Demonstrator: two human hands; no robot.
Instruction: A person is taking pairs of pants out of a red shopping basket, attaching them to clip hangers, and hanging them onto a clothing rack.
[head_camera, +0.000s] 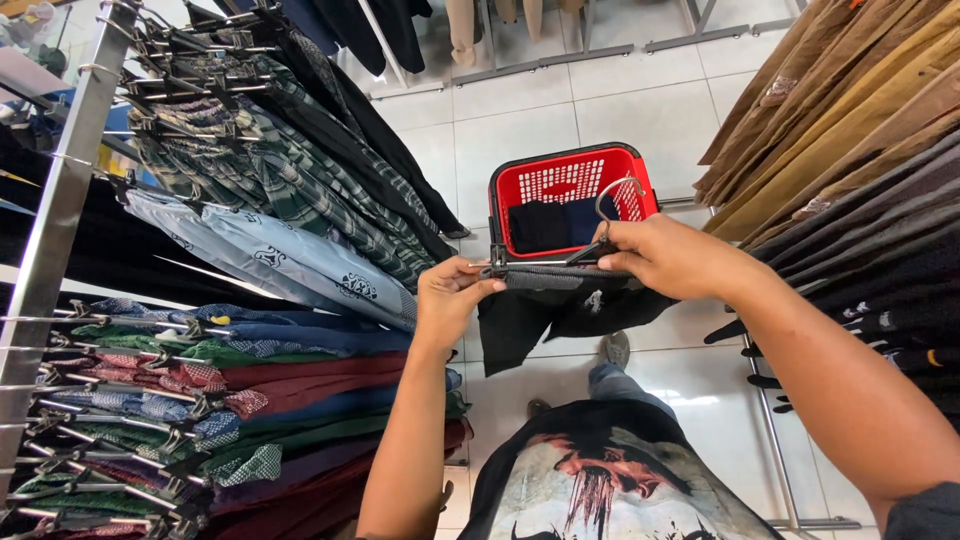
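Dark folded garment (560, 315) on a clip hanger (560, 262), held level between my hands: my left hand (447, 298) pinches one end, my right hand (672, 258) grips the other by the hook. Behind it, a red basket (570, 180) stands on white floor tiles (640, 120), between racks of folded sarongs (250, 370) and trousers (850, 120).

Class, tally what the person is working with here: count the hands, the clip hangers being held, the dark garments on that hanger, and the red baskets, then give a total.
Hands: 2 (left hand, right hand)
Clip hanger: 1
Dark garment on it: 1
Red basket: 1
Total: 5
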